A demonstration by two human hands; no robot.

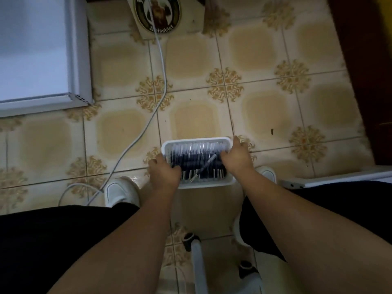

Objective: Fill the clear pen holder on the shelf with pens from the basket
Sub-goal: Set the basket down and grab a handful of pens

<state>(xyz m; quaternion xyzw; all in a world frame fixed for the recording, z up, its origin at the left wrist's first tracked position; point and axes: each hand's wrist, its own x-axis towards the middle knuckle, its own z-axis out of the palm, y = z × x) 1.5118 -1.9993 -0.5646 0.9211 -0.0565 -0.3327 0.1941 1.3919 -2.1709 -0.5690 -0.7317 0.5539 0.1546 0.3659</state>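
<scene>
While both hands reached down to the floor, we noted the white basket [198, 141] sitting on the patterned tile floor [265, 60], between the two white shoes [118, 190]. Our left hand [164, 170] gripped the basket's left end, thumb tucked inside over the rim and fingers curled around the outside. Our right hand [237, 159] grasped the right end the same way, fingers wrapped over the far corner and thumb inside the wall. Between the two grips lay the pens [197, 160], dark-bodied with pale clips, packed side by side in rows running across the basket. One pen [204, 167] lay diagonally atop the rest, roughly midway between the hands, its lower end nearer our left hand. Whether the basket was resting on the tiles or lifted off them, we could not tell.

Beyond the left grip, a pale cable [148, 115] ran across the floor from a cardboard box [161, 15] with a round printed logo. Further left and away stood a white appliance [36, 52]. Nearer than the grips, a grey tube frame [198, 259] crossed the lower view between the forearms. The clear pen holder and shelf did not appear in this view.
</scene>
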